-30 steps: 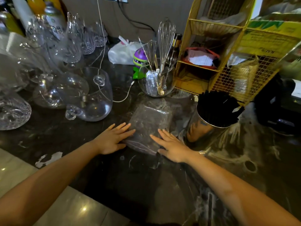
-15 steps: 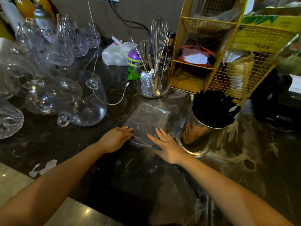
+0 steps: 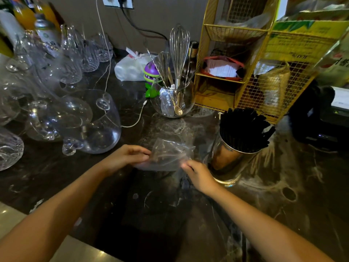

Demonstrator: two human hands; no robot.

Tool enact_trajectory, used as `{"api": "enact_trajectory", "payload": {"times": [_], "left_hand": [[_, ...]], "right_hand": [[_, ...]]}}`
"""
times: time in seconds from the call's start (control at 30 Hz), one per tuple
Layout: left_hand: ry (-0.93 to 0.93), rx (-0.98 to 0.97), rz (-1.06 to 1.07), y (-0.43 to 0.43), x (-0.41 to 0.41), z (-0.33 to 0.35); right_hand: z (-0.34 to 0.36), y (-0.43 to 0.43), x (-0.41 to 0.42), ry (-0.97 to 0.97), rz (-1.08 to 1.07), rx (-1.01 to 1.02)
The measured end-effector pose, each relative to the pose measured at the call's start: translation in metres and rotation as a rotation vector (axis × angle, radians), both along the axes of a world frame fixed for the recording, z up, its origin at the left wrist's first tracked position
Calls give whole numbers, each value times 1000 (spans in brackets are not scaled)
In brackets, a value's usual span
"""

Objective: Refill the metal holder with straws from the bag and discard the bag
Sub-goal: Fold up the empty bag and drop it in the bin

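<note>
The clear plastic bag (image 3: 170, 154) is crumpled and partly folded up off the dark marble counter. It looks empty. My left hand (image 3: 126, 157) pinches its left edge. My right hand (image 3: 198, 173) grips its lower right corner. Just right of the bag stands the shiny metal holder (image 3: 228, 163), packed with black straws (image 3: 243, 129) that fan out above its rim.
A glass bowl with a whisk and spoons (image 3: 172, 99) stands behind the bag. Several clear glass jugs and cups (image 3: 75, 118) crowd the left. A yellow wire rack (image 3: 253, 69) rises at the back right. A white cable (image 3: 136, 120) lies on the counter (image 3: 151, 205).
Both hands went from lying flat on the bag to closing on its edges. The bag has been gathered toward me and lifted into a crumpled fold.
</note>
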State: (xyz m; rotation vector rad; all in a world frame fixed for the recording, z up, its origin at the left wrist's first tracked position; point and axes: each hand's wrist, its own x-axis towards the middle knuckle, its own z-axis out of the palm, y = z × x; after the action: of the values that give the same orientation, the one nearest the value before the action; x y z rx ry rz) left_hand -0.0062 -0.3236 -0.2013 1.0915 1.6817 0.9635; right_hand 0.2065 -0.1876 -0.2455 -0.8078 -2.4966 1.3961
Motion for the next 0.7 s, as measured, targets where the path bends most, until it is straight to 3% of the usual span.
{"api": "enact_trajectory", "payload": {"times": [0.13,0.2,0.4,0.6,0.7], "left_hand": [[-114,-126,-47,2,-2,-7],[-83,-174,-28,9,3,-11],[-22,-159,297,31,20,-19],[262,-170,399,42,24,-33],[405,-156,365,42,28,-36]], "right_hand": [[6,-1,-5,58,-221,-124],[7,0,-8,69,-278,-164],[4,3,-15,-25,-405,-118],[2,5,-26,-21,-509,-172],[-2,5,-28,-64,-429,-8]]}}
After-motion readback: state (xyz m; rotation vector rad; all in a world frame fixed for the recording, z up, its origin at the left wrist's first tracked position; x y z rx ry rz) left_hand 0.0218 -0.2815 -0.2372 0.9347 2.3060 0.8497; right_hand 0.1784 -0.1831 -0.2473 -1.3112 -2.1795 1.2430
